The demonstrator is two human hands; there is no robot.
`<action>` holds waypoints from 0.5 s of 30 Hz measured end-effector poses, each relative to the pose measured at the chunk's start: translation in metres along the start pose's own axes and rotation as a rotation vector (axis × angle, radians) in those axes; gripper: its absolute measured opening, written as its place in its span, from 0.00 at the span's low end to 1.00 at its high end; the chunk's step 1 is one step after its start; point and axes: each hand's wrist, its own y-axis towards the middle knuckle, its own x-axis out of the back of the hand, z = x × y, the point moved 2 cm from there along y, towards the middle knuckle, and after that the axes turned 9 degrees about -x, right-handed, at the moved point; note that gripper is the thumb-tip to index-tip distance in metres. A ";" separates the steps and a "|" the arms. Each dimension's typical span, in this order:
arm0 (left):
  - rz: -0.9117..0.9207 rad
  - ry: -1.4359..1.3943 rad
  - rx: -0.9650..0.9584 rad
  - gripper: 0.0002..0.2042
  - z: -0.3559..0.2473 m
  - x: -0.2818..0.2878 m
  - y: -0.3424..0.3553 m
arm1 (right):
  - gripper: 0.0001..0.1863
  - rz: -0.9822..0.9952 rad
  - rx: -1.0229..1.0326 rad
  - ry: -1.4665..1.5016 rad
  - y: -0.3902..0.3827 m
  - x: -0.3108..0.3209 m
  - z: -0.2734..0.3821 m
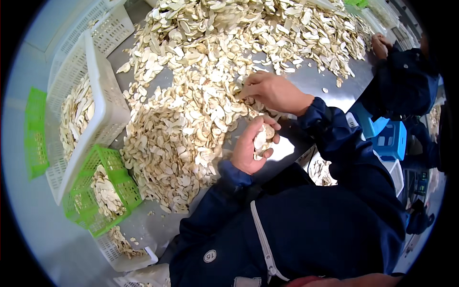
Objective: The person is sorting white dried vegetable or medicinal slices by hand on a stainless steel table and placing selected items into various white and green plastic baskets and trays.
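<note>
My left hand (245,153) is cupped, fingers curled round a small bunch of pale dried slices (262,138), low over the steel table (292,129). Just above it, my right hand (279,93) reaches into the heap of similar slices (172,143), fingers bent and drawn together at the pieces; what lies between its fingertips is hidden. The slices spread from beside both hands toward the far side of the table, mostly cream, some browner.
White perforated baskets (107,110) and green ones (131,186) with slices line the left. Another low white tray (148,256) is at lower left. At right, a co-worker's hand (380,45) and dark sleeve (401,81) are near blue containers (389,138).
</note>
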 end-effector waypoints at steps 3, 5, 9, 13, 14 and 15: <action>0.024 -0.067 0.019 0.14 0.002 0.003 0.000 | 0.18 -0.004 -0.022 -0.088 0.011 -0.011 0.003; 0.028 -0.065 0.018 0.13 0.001 0.000 0.000 | 0.16 -0.055 -0.020 -0.097 0.014 -0.011 -0.001; 0.009 -0.070 0.027 0.12 0.000 0.000 0.000 | 0.15 0.060 -0.152 -0.045 0.018 -0.003 0.005; 0.024 -0.056 0.015 0.12 0.000 -0.002 0.000 | 0.16 0.067 -0.219 -0.017 0.013 -0.007 0.002; 0.023 -0.051 0.021 0.12 0.000 -0.004 0.000 | 0.16 -0.027 -0.156 0.021 0.009 -0.007 0.001; 0.019 -0.048 0.021 0.12 0.000 -0.004 -0.001 | 0.16 -0.026 -0.155 0.021 0.006 -0.004 0.003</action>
